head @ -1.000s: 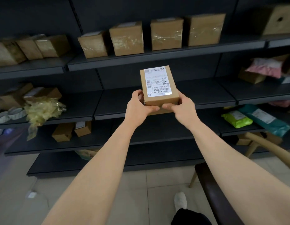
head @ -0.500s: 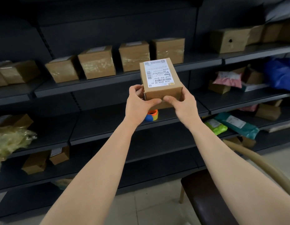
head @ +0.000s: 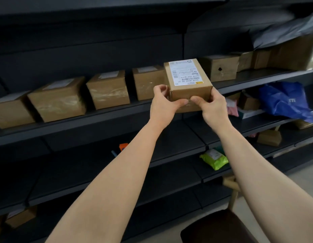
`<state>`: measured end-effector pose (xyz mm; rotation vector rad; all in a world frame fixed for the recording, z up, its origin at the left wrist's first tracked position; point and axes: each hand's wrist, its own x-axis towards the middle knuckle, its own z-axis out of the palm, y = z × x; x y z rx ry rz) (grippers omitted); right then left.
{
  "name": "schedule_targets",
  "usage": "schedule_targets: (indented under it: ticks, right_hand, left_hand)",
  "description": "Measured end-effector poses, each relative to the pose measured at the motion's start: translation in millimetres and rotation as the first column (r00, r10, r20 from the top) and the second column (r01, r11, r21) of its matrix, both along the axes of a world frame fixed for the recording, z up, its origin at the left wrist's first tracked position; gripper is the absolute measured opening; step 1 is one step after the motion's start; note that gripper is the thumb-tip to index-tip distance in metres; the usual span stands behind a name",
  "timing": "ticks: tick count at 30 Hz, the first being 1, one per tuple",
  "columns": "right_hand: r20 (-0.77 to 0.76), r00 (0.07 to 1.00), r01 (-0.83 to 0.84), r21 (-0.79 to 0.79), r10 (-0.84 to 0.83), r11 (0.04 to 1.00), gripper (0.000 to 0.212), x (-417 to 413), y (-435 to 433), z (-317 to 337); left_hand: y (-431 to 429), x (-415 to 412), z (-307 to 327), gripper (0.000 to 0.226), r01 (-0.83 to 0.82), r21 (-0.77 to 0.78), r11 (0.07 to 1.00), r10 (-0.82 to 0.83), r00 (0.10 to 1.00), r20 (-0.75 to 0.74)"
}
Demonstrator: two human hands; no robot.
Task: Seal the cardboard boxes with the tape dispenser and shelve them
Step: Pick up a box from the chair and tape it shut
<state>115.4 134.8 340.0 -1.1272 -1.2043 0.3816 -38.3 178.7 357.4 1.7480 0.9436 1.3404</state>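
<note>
Shelving (head: 68,126) of dark metal fills the frame, and its upper board carries a row of taped boxes (head: 108,89) running from left to centre. The cardboard box (head: 190,90) is held just right of centre, in front of that row's end. Left hand (head: 163,106) and right hand (head: 213,106) clasp its near lower corners with thumbs on the front face. It looks light and stiff, best gripped by the sides, and its white shipping label (head: 184,72) shows barcodes with print too small to read.
</note>
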Motion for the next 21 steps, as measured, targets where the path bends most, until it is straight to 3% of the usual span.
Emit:
schedule_targets:
  ticks: [8, 12, 21]
  right_hand:
    - [0.062, 0.998, 0.018, -0.061, -0.014, 0.998, 0.043, 55, 66, 20]
    - [0.09, 0.996, 0.032, -0.101, -0.023, 0.994, 0.044, 73, 101, 23]
    - [0.064, 0.995, -0.064, -0.213, 0.079, 0.975, 0.046, 86, 170, 24]
  left_hand:
    - [64, 63, 15, 0.067, -0.026, -0.026, 0.999, 0.025, 0.999, -0.044]
    - [91, 87, 17, 0.052, -0.085, -0.034, 0.996, 0.08, 0.988, -0.129]
    - [152, 108, 17, 0.04, -0.214, -0.096, 0.972, 0.189, 0.956, -0.225]
